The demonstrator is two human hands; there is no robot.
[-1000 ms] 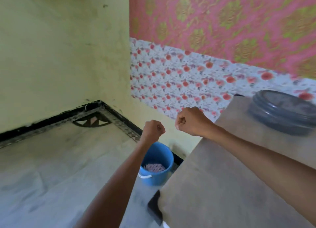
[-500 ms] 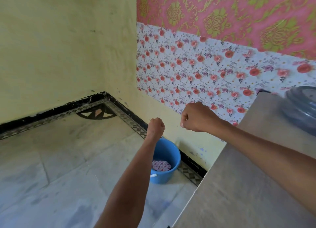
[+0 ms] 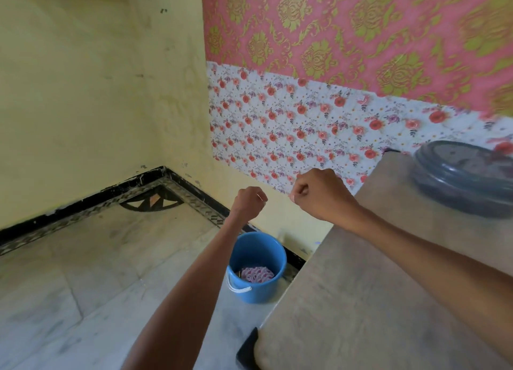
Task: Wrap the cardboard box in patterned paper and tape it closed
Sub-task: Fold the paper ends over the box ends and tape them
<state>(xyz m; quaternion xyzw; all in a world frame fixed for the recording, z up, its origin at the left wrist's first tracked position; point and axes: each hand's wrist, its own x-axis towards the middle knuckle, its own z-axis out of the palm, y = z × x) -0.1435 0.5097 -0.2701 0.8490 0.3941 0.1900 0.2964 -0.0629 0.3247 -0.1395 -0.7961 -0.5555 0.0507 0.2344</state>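
Neither the cardboard box nor a tape roll is in view. My left hand and my right hand are raised side by side as fists, a small gap between them, above a blue bucket on the floor. A thin pale glint shows at the inner edge of each fist; I cannot tell what it is. A crumpled purple-and-white patterned piece lies in the bucket. Floral patterned paper covers the wall behind my hands.
A beige table fills the right side, under my right forearm. A grey round lidded container sits at its far end. A dark object shows at the table's near corner. Pink and gold paper hangs higher on the wall.
Both hands stay raised as fists close together. The view has swung back to the right, bringing more of the table and the grey container into sight.
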